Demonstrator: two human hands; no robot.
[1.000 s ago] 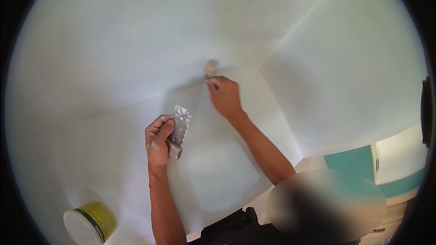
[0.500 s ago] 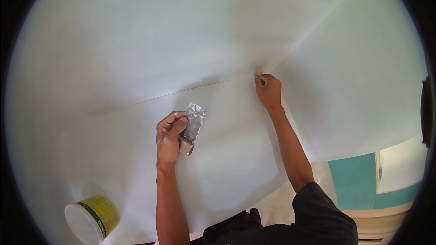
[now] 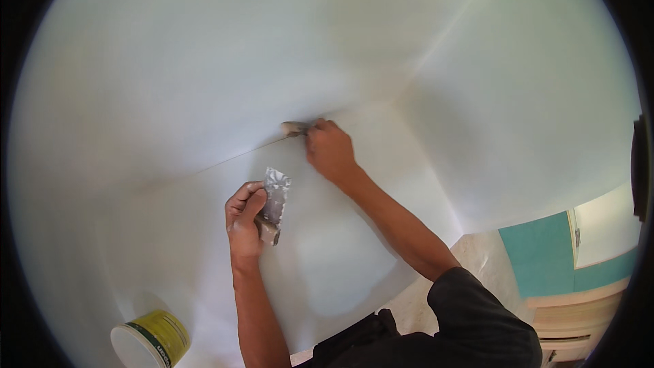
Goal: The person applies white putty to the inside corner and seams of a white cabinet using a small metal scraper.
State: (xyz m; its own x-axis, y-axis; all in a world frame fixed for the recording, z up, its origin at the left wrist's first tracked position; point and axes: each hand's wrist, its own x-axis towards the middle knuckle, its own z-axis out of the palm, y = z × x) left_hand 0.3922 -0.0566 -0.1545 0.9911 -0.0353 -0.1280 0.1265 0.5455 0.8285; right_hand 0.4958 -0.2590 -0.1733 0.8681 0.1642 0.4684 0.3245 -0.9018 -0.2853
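My left hand grips a wide putty knife, its blade tilted up and smeared with white filler. My right hand is closed on a smaller putty knife with a pale handle end pointing left. The fingers hide most of that knife's blade. It is at a thin dark joint line between two white surfaces, and this hand is up and to the right of the left one.
A yellow-green bucket with a white rim is at the lower left. White wall surfaces meet in a corner on the right. Beyond their lower edge show a teal panel and a light wooden piece of furniture.
My right hand has swept left along the joint line, away from the corner, with the small putty knife. The left hand and its knife have shifted slightly left and down in view.
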